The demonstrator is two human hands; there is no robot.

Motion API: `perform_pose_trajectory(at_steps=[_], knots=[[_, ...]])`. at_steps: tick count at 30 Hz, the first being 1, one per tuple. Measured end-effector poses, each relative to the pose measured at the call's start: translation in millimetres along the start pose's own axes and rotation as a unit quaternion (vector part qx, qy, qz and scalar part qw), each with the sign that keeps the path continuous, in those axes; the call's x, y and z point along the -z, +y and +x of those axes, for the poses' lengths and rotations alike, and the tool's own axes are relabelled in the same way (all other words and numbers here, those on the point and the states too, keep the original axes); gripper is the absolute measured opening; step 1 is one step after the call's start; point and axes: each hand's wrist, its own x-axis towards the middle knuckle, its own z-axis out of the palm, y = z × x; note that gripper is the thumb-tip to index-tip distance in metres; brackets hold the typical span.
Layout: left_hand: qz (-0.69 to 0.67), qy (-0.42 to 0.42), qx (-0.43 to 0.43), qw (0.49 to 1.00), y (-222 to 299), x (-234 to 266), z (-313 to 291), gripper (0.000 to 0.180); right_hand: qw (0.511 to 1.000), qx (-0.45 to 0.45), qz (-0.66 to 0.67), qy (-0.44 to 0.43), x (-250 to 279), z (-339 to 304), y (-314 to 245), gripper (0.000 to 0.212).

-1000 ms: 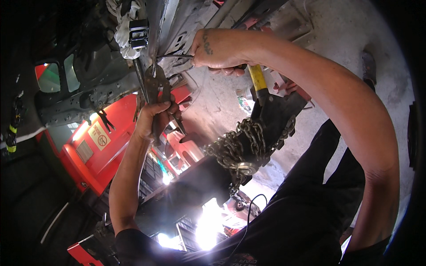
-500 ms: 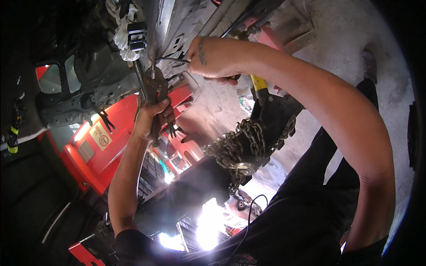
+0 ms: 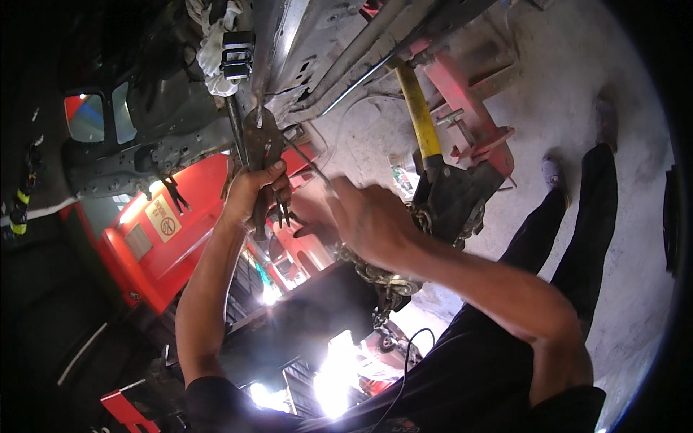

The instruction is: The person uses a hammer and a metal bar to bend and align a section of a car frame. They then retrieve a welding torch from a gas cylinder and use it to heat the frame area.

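My left hand (image 3: pixel 256 189) is wrapped round dark, worn metal pliers (image 3: pixel 259 137), their head up against the lower end of a narrow metal edge on the car body (image 3: pixel 278 43). To its right, my right hand (image 3: pixel 372 220) is closed on a thin dark metal rod (image 3: pixel 309 160). The rod slants up and left from the fingers, its far end close beside the pliers. Motion blurs the right hand, and its grip is partly hidden. A dark bar (image 3: pixel 235 126) runs down just left of the pliers.
Above the pliers hang a black block-shaped clamp (image 3: pixel 237 55) and a white rag (image 3: pixel 211 61). Heavy chain (image 3: pixel 393 285) wraps a dark beam below my right hand. A yellow bar (image 3: pixel 420 112) and a red stand (image 3: pixel 469 108) are at right; a red panel (image 3: pixel 170 238) is at left.
My right hand has swung down and toward me, bringing the rod away from the metal edge to a slant beside the pliers. The left hand keeps its hold, and the view has shifted slightly.
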Motion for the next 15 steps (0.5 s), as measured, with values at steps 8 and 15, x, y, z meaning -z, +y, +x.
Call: perform_pose_trajectory(at_steps=[8, 15], knots=[[-0.015, -0.019, -0.011, 1.0, -5.4, 4.6, 4.1, 0.017, 0.959, -0.281, 0.025, -0.023, 84.6, -98.4, 63.5, 0.017], [-0.021, -0.067, 0.008, 0.997, -8.3, 17.1, 8.8, 0.013, 0.93, -0.351, -0.101, -0.034, 130.0, -210.9, 82.0, 0.016]])
